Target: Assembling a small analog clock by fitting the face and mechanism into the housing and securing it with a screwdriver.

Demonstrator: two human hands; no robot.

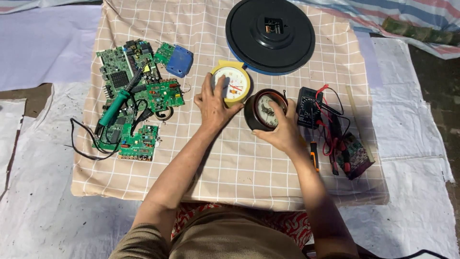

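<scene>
On the checked beige cloth (230, 163), head view only: left hand (212, 106) lies flat-ish on the small yellow-rimmed clock (231, 85), fingers spread and loosely curved, fingertips on the white dial and thumb at the lower rim. Resting on it, not a closed grip.

Right hand (282, 128) is wrapped round the small dark round clock (263, 111), fingers curled over the right side of its face, thumb under the lower edge. The clock is tilted up off the cloth toward the camera. The two small clocks sit just beside each other, near the middle of the cloth.

Behind them, at the cloth's far edge: a large black round clock back (270, 34) face down, with a blue rim showing at the lower left and touching the yellow clock's top.

Left side: a pile of green circuit boards (136, 96), a green-handled soldering iron (115, 108) lying across them with a black cord trailing off, and a blue box part (180, 61) at the pile's top right.

Right side: a black multimeter (306, 106) just beside the right hand, red and black test leads (333, 124) tangled over it, a small board (355, 153) underneath, and an orange-handled tool (314, 156) by the right wrist.

The cloth sits on white sheeting (48, 211).
</scene>
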